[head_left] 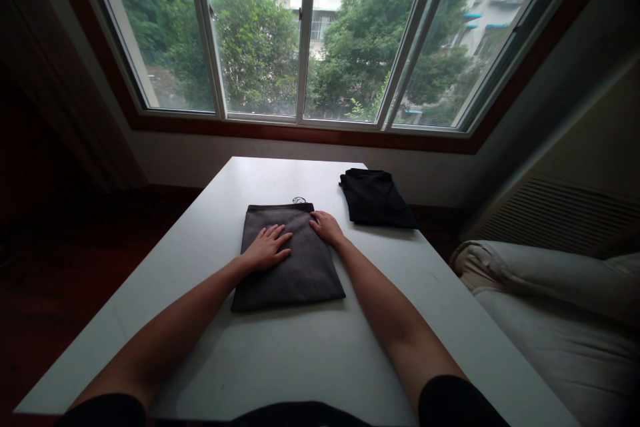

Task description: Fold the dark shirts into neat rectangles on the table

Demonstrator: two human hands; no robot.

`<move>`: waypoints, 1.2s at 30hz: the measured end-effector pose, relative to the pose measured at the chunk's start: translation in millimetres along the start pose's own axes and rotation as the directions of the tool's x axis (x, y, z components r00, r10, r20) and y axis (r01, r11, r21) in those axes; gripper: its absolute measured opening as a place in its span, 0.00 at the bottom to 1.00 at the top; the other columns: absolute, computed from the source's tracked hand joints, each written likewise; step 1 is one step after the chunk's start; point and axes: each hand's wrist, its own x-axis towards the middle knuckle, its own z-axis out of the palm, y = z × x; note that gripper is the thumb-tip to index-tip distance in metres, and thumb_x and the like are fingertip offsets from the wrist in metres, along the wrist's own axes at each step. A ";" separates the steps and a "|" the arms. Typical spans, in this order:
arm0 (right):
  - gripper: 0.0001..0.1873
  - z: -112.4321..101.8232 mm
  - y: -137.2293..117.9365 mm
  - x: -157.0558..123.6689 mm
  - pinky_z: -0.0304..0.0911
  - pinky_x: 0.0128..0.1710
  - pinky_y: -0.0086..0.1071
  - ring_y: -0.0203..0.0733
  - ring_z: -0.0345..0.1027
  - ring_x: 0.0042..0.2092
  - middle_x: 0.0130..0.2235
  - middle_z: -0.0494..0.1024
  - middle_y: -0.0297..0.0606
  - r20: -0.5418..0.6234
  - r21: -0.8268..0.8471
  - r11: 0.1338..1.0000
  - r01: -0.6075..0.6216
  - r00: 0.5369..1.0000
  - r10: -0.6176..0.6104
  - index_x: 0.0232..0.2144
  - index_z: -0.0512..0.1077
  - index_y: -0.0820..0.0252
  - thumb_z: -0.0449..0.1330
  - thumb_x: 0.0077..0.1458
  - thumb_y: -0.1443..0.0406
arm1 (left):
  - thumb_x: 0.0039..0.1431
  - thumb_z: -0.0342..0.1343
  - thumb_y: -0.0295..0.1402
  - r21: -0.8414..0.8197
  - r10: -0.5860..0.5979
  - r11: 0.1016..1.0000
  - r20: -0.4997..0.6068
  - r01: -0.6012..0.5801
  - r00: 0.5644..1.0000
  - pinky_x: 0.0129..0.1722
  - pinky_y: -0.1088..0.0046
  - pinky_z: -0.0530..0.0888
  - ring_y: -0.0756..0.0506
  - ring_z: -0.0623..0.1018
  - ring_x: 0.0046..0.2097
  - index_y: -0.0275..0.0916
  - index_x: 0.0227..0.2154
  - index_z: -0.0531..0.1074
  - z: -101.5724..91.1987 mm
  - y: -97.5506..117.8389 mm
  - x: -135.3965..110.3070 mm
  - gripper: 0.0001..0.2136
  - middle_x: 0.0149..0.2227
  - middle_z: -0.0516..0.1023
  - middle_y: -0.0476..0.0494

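Left hand [267, 248] is lying palm-down, its fingers spreading apart and closing on nothing. Right hand [327, 227] is touching the upper right edge, fingers bending slightly; whether the thumb is pinching the fabric, the observer cannot tell. Beneath both, a dark grey, flat, roughly rectangular cloth drawstring pouch [295, 277] is resting mid-table, its wider-looking end facing the person. Its long axis is apparently running away from the body (foreshortening is making this uncertain). Left palm is covering the pouch's left-centre; right fingertips are sitting nearer the dark-hemmed far end, where a thin dark looped cord [299, 200] is poking out just beyond. Farther right, apart from the pouch, a black folded cloth garment [376, 197] is lying at the edge of the smooth white table [280, 353], the right hand being nearer to it. Beyond, a red-brown window frame [340, 137] is bordering the view.
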 end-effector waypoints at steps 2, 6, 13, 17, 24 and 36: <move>0.22 0.2 0.2 0.4 0.55 0.67 0.39 0.49 0.66 0.64 0.62 0.75 0.44 0.006 -0.002 1.000 -0.005 1.000 0.005 0.61 0.73 0.56 0.59 0.68 0.59 | 0.73 0.45 0.55 0.001 -0.001 1.000 0.003 0.001 1.000 0.73 0.46 0.47 0.33 0.49 0.76 0.48 0.73 0.60 0.0 -0.1 0.1 0.31 0.77 0.50 0.41; 0.22 0.9 0.9 1.0 0.55 0.67 0.38 0.49 0.66 0.64 0.62 0.75 0.44 0.012 0.001 1.000 -0.005 1.000 0.005 0.61 0.73 0.57 0.59 0.68 0.59 | 0.73 0.44 0.55 0.008 0.003 1.000 0.001 -0.003 1.000 0.73 0.47 0.47 0.33 0.49 0.76 0.48 0.72 0.60 1.2 -0.9 0.5 0.31 0.77 0.50 0.41; 0.22 2.7 3.3 1.8 0.55 0.67 0.38 0.49 0.66 0.64 0.62 0.75 0.44 0.001 0.006 1.000 0.001 1.000 -0.001 0.61 0.73 0.56 0.59 0.68 0.59 | 0.73 0.43 0.56 0.021 0.005 1.000 0.000 -0.005 1.000 0.73 0.47 0.48 0.33 0.50 0.76 0.48 0.73 0.59 1.4 -1.3 0.3 0.32 0.77 0.50 0.41; 0.22 3.1 3.8 2.1 0.55 0.66 0.38 0.49 0.66 0.63 0.61 0.76 0.44 -0.001 0.005 1.000 0.010 1.000 -0.010 0.61 0.73 0.57 0.59 0.69 0.59 | 0.73 0.43 0.56 0.025 0.004 1.000 -0.005 -0.004 1.000 0.73 0.47 0.48 0.33 0.50 0.76 0.49 0.73 0.59 1.8 -1.3 0.1 0.31 0.77 0.50 0.41; 0.22 3.9 4.4 2.5 0.55 0.66 0.38 0.49 0.66 0.64 0.62 0.75 0.44 0.001 -0.002 1.000 0.006 1.000 -0.006 0.61 0.73 0.56 0.59 0.69 0.58 | 0.73 0.43 0.56 0.029 0.004 1.000 -0.005 -0.004 1.000 0.73 0.47 0.48 0.33 0.50 0.76 0.49 0.73 0.59 3.2 -2.3 0.9 0.31 0.77 0.50 0.41; 0.22 8.7 10.2 3.7 0.56 0.66 0.38 0.48 0.66 0.63 0.61 0.76 0.44 -0.019 -0.007 1.000 0.024 1.000 -0.024 0.61 0.73 0.57 0.59 0.68 0.58 | 0.73 0.43 0.56 0.037 0.009 0.999 -0.010 -0.009 1.000 0.73 0.46 0.49 0.33 0.51 0.76 0.49 0.73 0.59 3.1 -2.1 1.1 0.31 0.77 0.50 0.40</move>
